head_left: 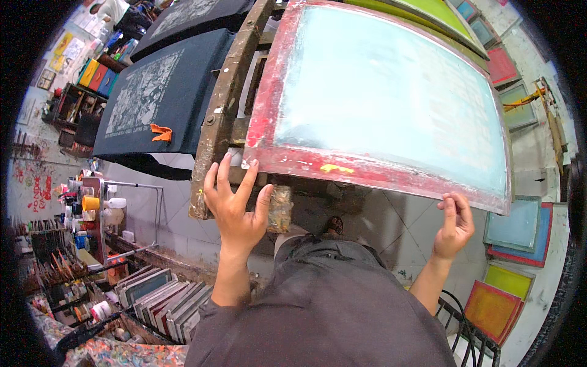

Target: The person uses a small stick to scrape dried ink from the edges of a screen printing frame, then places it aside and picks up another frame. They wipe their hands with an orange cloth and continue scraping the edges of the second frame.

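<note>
In front of me lies a large silkscreen frame point(397, 181), its border stained red and its mesh coated pale blue. A yellow smear marks the near border. My left hand point(235, 214) is open, fingers spread, with fingertips at the frame's near left corner and the paint-stained wooden beam point(215, 122) beside it. Toward the near right corner, my right hand point(451, 227) pinches the frame's edge between thumb and fingers. Left of the beam, a dark printed cloth point(183, 92) covers a board, with a crumpled orange scrap point(161, 133) on it.
Another dark printed cloth point(183, 15) lies farther back. A yellow-green screen point(440, 15) sits behind the frame. More screens point(520, 223) lean at the right. Upright frames point(168, 303) stand in a row at lower left, near a metal rack point(131, 185) and shelves of containers.
</note>
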### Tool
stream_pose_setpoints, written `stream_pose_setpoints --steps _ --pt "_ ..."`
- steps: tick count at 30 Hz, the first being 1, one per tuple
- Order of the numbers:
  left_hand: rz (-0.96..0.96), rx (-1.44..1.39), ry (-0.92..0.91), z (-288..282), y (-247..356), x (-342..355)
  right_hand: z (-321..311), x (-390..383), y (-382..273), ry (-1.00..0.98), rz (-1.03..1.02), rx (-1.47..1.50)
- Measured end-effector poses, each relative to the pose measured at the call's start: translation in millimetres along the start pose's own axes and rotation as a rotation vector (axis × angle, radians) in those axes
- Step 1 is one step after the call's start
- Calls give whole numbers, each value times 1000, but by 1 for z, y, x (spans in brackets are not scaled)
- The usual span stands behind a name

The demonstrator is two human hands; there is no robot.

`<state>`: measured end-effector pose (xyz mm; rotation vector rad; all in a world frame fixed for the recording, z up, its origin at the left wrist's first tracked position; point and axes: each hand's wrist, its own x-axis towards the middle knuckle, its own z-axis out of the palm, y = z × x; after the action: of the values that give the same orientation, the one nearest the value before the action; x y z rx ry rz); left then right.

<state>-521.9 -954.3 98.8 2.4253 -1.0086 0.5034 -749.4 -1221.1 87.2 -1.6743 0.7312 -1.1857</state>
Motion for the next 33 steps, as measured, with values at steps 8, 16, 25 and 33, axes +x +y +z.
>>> stream_pose_setpoints --steps 8,16,25,33 --pt "-57 195 -40 2 39 -2 -6 -3 14 -152 -78 -86" --pt "88 172 -252 21 88 21 -9 6 11 -203 -132 -76" --pt "172 165 -350 27 110 22 -27 8 5 -199 -388 -445" --pt "239 87 -381 35 139 17 -28 6 2 -298 -296 -553"
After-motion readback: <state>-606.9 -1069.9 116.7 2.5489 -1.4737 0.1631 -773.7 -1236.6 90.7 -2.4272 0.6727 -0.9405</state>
